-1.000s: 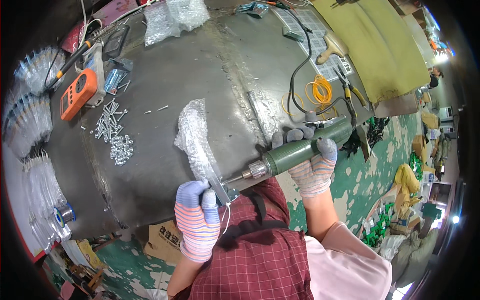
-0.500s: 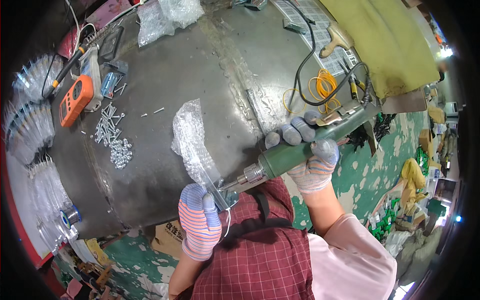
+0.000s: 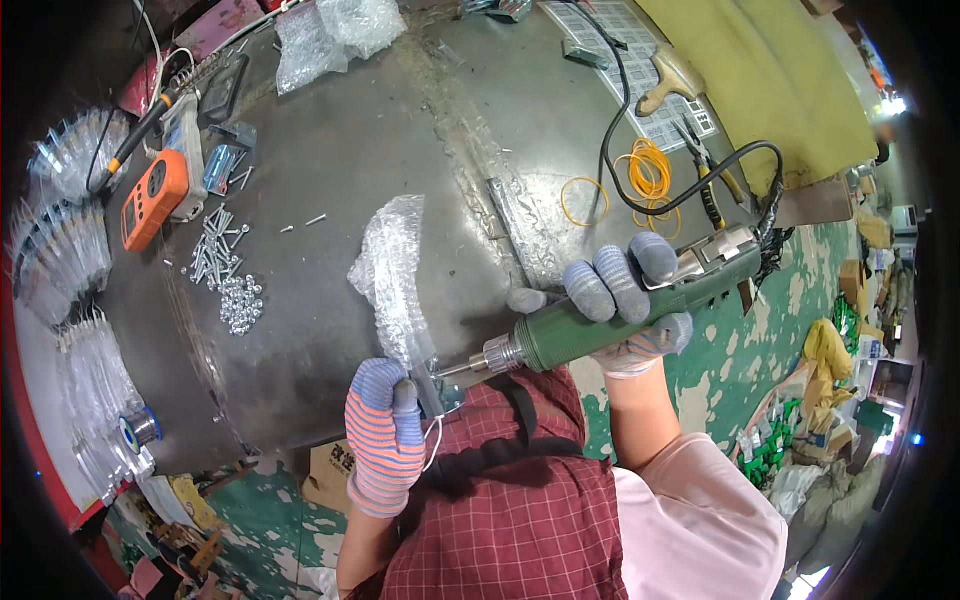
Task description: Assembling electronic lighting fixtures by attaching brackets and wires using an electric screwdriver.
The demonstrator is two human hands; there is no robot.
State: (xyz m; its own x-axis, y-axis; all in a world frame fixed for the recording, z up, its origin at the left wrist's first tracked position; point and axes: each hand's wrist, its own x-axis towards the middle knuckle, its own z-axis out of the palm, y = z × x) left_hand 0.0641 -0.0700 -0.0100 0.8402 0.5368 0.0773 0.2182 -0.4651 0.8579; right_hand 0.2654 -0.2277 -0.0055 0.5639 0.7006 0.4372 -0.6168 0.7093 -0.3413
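Observation:
My right hand [image 3: 630, 290], in a striped glove with grey fingers, is closed around a green electric screwdriver [image 3: 570, 328] with a metal lever on top. The tool lies tilted, its silver nose and bit pointing left. My left hand [image 3: 388, 425], also gloved, pinches a small flat grey piece [image 3: 430, 392] at the table's near edge. A white wire [image 3: 432, 445] hangs below that piece. From it a strip of clear bubble-wrap-like plastic [image 3: 393, 270] stretches away over the table. The bit's tip meets or nearly meets the piece; the exact contact is too small to tell.
Loose screws [image 3: 212, 250] and a heap of nuts [image 3: 240, 305] lie left on the metal table [image 3: 310, 150], near an orange meter [image 3: 155, 200]. Bagged parts [image 3: 95, 390] line the left edge. Pliers [image 3: 705, 175], yellow wire [image 3: 648, 170], a brush [image 3: 668, 80] and the black cord [image 3: 615, 150] lie right.
The screwdriver's rear end has swung a little lower and toward me, and my right fingers have shifted on it. My left hand and the grey piece have moved slightly left and up.

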